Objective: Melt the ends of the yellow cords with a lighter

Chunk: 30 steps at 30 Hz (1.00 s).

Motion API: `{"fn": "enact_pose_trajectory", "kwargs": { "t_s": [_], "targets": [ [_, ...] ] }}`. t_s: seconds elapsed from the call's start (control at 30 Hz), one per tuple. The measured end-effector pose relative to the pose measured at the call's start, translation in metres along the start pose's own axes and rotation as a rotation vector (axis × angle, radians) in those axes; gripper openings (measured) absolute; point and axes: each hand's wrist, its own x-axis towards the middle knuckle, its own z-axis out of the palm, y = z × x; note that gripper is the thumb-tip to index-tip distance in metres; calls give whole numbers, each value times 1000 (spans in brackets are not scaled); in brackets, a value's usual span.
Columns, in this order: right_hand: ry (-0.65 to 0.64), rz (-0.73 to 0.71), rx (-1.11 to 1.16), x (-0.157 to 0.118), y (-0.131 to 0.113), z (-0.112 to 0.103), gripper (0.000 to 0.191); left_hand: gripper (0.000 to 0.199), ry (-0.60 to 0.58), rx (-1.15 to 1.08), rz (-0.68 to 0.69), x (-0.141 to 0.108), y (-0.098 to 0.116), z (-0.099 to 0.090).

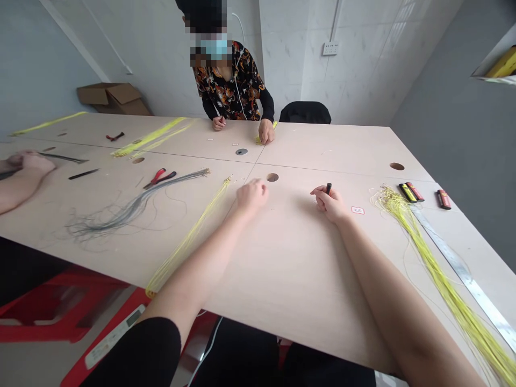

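Note:
My left hand is over the middle of the table, its fingers curled closed and slightly blurred; whatever is in them, if anything, is hidden. Left of it lies a thin bundle of yellow cords, its small gold-coloured ends near my knuckles. My right hand is closed around a small black stick-like tool, whose blunt end sticks up above the fingers. Beside that hand, a small white label with a red border lies flat. A thicker bundle of yellow cords runs along the right side.
A metal ruler and several red or black-and-yellow cylindrical items lie at right. Grey cords, pliers and a black pen-like stick lie left. A co-worker sits opposite; another person's arms rest at far left.

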Motion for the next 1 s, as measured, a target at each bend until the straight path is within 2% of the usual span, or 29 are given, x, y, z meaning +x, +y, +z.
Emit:
{"fn": "enact_pose_trajectory", "kwargs": {
  "t_s": [0.13, 0.27, 0.47, 0.77, 1.0],
  "targets": [
    [-31, -12, -29, 1, 3, 0, 18, 30, 66, 66, -334, 16, -52, -6],
    [-43, -18, -54, 0, 3, 0, 16, 36, 6, 41, -442, 17, -75, -3],
    [-62, -4, -145, -3, -1, 4, 17, 31, 76, 90, -370, 17, -75, 5],
    [-72, -6, -223, -1, 1, 5, 19, 35, 31, 107, -369, 21, -76, 9],
    [-82, 4, -256, -1, 1, 5, 20, 32, 19, 103, -423, 20, -73, 9]
  ]
}}
